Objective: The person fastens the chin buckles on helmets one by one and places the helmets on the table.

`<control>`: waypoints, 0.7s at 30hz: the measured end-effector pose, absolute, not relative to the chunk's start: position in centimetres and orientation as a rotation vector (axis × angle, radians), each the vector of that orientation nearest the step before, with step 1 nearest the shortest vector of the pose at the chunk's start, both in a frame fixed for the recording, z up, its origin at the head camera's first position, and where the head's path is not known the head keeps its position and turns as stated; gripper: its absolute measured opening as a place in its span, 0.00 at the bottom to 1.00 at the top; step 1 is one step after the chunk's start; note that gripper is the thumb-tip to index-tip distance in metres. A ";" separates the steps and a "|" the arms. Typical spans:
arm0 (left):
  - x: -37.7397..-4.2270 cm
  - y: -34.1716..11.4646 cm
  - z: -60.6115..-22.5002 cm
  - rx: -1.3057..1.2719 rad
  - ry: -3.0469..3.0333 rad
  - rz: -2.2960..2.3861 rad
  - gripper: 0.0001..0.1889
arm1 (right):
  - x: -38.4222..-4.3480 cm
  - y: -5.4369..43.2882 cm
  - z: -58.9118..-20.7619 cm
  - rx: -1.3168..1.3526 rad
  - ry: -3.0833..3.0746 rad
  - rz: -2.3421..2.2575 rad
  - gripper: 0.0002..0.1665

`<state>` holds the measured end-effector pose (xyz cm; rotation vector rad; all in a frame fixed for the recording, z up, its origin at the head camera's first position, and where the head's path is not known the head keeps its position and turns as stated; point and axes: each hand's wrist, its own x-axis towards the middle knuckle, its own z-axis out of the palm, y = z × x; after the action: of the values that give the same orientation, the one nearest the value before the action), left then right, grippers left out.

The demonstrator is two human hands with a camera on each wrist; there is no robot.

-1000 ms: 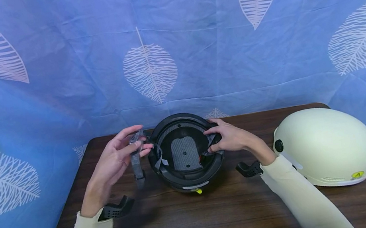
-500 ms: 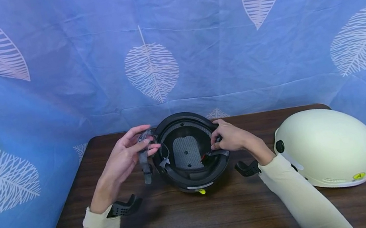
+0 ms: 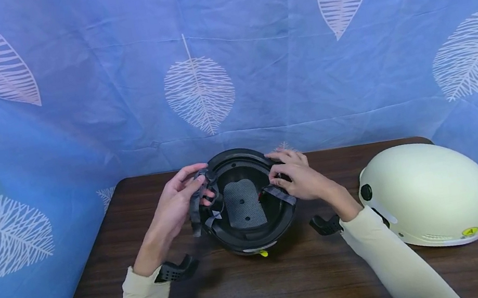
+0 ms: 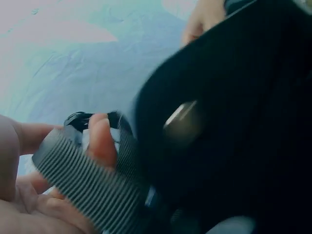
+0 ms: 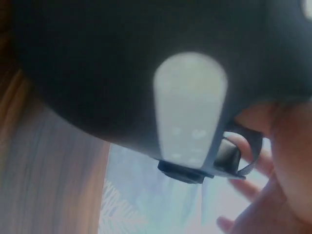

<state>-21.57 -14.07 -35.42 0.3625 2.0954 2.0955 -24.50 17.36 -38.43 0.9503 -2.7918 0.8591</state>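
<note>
A black helmet (image 3: 248, 237) lies upside down at the table's back, its padded inside facing up. At its left rim my left hand (image 3: 176, 199) pinches a grey chin strap (image 3: 194, 211) between thumb and fingers; in the left wrist view the ribbed strap (image 4: 92, 180) crosses in front of the fingers. My right hand (image 3: 298, 176) grips the right rim with curled fingers, beside another strap (image 3: 281, 194) lying over that rim. Whether its fingertips also hold this strap is hard to see. The right wrist view shows the shell (image 5: 97, 73) with a pale oblong patch.
A cream helmet (image 3: 426, 191) with a yellow sticker sits dome up at the right of the dark wooden table (image 3: 263, 292), near my right forearm. Behind the table hangs a blue cloth (image 3: 257, 88) with white leaf prints.
My left hand has moved right with the strap, from beside the helmet to over its left rim. The right-hand fingers have shifted along the rim, and the right strap now lies over it.
</note>
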 end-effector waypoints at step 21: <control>-21.7 -12.6 -36.8 0.250 2.130 2.187 0.19 | -24.3 17.0 -36.6 0.971 -2.838 1.255 0.11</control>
<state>-21.71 -12.62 -36.78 0.2496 2.1297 2.1870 -24.25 16.95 -36.58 0.9706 -2.8375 1.2554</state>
